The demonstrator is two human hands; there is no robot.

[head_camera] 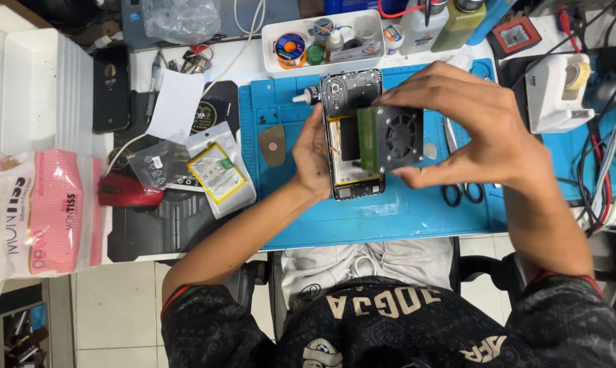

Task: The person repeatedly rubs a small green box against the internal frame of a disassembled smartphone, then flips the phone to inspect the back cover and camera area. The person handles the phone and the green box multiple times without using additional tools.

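Over blue mat (389,218), right hand (478,129) grips boxy fan (398,136).

A pink-and-white tissue pack (45,211) lies far left; clear pouches with a yellow-labelled one (218,172) sit mid-left.

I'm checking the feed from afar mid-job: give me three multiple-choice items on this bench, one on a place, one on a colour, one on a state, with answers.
1. Where does the black-handled scissors lie?
A. On the blue work mat
B. In the white tray
C. On the pink tissue pack

2. What colour is the computer mouse?
A. Green
B. Red
C. White

3. How is the phone in the left hand?
A. Sealed in a bag
B. Screen lit
C. Back cover off, insides showing

Answers: 1 A, the handles rest on the mat under the right hand. 2 B, its shell is red. 3 C, bare inner parts show beside the small fan unit held over it.
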